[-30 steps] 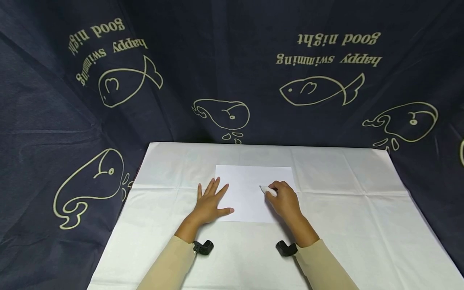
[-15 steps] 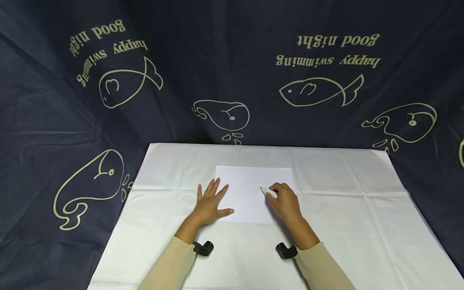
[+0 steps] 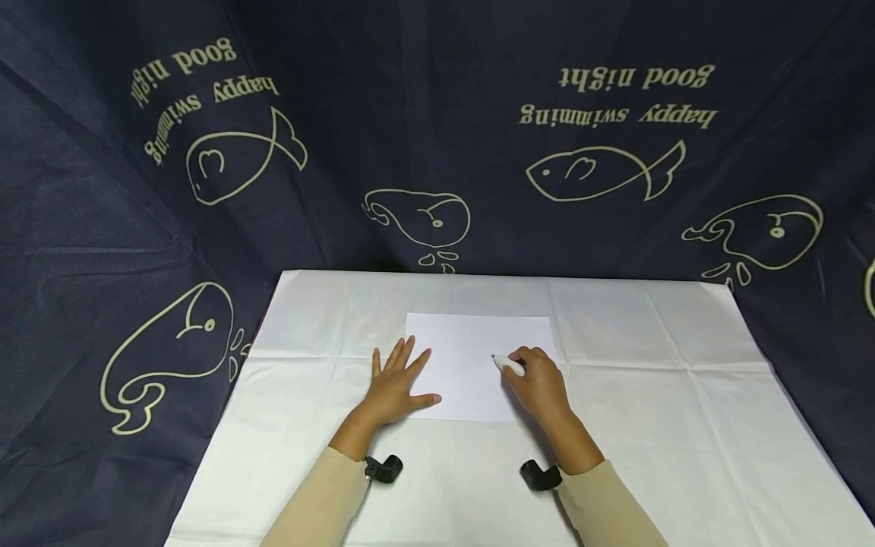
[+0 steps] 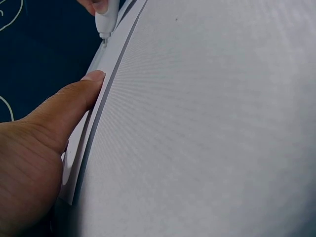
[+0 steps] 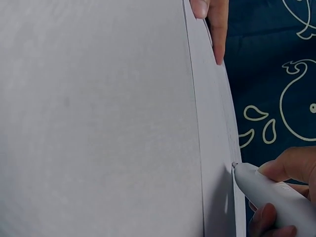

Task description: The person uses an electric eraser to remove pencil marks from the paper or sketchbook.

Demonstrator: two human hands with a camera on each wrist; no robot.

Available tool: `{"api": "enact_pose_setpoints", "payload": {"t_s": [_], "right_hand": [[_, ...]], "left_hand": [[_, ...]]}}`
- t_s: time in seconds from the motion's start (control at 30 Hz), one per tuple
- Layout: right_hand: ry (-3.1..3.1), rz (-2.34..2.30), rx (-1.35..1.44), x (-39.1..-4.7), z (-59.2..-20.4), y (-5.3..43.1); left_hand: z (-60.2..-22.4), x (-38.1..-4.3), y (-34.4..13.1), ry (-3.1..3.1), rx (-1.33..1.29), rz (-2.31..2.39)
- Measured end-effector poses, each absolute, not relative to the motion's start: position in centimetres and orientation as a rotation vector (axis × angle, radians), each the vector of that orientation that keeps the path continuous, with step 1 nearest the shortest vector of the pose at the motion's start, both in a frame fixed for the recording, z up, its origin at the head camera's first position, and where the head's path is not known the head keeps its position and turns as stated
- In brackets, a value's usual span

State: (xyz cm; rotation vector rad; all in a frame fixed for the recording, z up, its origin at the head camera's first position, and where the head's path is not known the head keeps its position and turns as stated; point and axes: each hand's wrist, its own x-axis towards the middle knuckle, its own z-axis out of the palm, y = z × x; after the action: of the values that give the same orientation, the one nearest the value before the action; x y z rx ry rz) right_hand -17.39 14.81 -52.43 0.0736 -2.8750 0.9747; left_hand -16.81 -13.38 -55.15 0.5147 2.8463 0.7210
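Note:
A blank-looking sheet of white paper (image 3: 465,368) lies on the white-covered table. My left hand (image 3: 391,389) rests on its left side with the fingers spread, and in the left wrist view the thumb (image 4: 74,101) presses near the sheet's front edge. Over the right half of the sheet, my right hand (image 3: 540,380) pinches a thick white pen (image 3: 509,365) with a thin metal tip pointing left. In the right wrist view the pen (image 5: 271,192) is tilted, its tip at the paper; whether it touches cannot be told.
White cloth (image 3: 656,425) with fold creases covers the table. A dark blue curtain (image 3: 437,114) with fish and whale prints hangs beyond the far edge and along the sides. Black wrist cameras (image 3: 384,469) are strapped on both wrists.
The pen's tip has shifted very slightly to the right and nearer to me. My left hand stays in place on the paper, and the head view has tilted a touch.

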Motion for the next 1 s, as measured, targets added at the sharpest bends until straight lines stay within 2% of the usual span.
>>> {"api": "enact_pose_setpoints", "payload": {"t_s": [1.0], "right_hand": [[-2.846, 0.988, 0.135, -16.9, -52.6, 13.6]], "left_hand": [[-55.3, -16.8, -13.4, 2.846, 0.514, 0.736]]}}
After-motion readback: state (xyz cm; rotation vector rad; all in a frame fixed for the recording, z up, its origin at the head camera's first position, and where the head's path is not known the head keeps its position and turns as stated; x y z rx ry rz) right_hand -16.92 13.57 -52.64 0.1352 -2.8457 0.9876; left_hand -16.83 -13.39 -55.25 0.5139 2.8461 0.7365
